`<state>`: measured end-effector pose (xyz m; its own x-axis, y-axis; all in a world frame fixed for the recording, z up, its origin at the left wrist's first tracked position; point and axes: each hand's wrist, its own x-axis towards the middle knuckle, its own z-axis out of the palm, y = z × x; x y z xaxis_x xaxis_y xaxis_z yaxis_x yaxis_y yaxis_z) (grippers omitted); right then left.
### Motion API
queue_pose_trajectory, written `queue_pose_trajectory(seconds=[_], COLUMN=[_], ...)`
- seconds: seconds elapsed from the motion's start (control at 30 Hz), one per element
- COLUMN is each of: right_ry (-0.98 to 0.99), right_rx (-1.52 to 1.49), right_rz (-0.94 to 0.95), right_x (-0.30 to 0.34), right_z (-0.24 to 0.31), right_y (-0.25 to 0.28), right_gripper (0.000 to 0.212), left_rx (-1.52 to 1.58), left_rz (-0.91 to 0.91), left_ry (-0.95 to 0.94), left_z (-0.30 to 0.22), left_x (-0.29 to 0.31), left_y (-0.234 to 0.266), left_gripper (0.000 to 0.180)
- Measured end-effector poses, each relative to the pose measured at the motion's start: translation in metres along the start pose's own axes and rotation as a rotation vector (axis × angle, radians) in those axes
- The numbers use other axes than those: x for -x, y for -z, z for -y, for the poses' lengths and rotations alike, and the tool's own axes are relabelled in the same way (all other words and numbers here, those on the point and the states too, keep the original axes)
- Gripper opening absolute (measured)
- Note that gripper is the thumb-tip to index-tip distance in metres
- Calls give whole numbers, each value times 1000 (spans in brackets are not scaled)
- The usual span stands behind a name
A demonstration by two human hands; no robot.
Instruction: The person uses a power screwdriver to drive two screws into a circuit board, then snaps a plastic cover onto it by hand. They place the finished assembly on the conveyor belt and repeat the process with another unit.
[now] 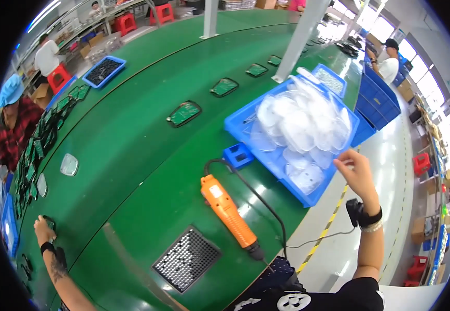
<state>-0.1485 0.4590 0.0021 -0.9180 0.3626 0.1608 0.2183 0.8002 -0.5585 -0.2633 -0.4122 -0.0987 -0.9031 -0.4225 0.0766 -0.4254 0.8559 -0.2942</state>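
At the far left, my left hand [43, 231] is closed round a small dark-framed circuit board [51, 223], mostly hidden by the fingers. My right hand [357, 173] reaches to the right rim of a big blue tray [274, 168], its thumb and fingers bent and slightly apart, with nothing visible between them. Clear plastic covers [300, 116] lie heaped in that tray. On the green table before me rest an orange electric screwdriver [227, 210] with a black cord and a perforated screw plate [186, 259] partly filled with dark pieces.
Several framed circuit boards [184, 113] line the belt. More boards [36, 150] pile up at the left, near two loose clear covers [69, 165]. A small blue holder [238, 155] touches the tray. Grey posts [300, 44] rise from the table. Co-workers sit at left and far right.
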Motion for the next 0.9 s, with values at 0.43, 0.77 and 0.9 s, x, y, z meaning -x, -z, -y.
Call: queue_pose_trajectory(seconds=[0.43, 0.77, 0.9], right_ry=[585, 512, 536], right_rx=[499, 160, 315], right_rz=[39, 127, 64], right_x=[-67, -63, -62], right_z=[10, -9, -16], right_y=[-58, -52, -51], right_gripper=[33, 25, 23], left_rx=[1607, 2527, 2566], left_rz=[103, 1186, 1022], left_ry=[-79, 617, 319], left_z=[-144, -273, -313], left_x=[201, 410, 417], left_y=[133, 177, 195], left_gripper=[26, 38, 43])
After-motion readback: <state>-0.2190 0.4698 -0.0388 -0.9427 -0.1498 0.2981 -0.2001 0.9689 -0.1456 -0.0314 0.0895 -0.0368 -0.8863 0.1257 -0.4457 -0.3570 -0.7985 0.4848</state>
